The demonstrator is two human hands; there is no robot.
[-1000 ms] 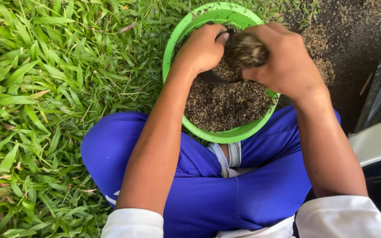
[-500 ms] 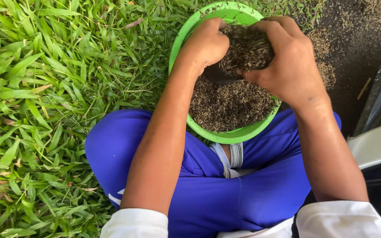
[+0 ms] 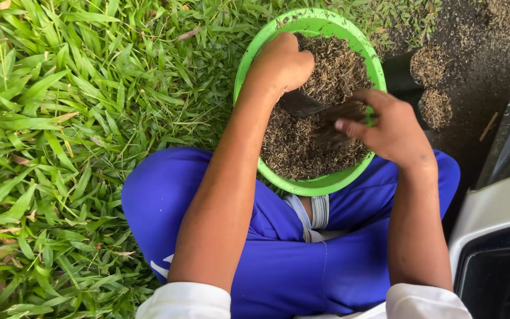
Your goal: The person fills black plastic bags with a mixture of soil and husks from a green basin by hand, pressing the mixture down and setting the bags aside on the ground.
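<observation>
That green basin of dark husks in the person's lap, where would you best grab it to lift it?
Probably by the rim of the green basin, at opposite sides. The left side of the rim and the near edge over the blue trousers are bare. It is round, wide and full of dark husks, so two hands, coming from left and right with fingers under the lip, would keep it level. The left hand and right hand are now inside.

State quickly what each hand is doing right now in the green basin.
Left hand: closed in a fist around a small dark bag.
Right hand: fingers loosely curled over the brown husk mix; a grip cannot be told.
</observation>
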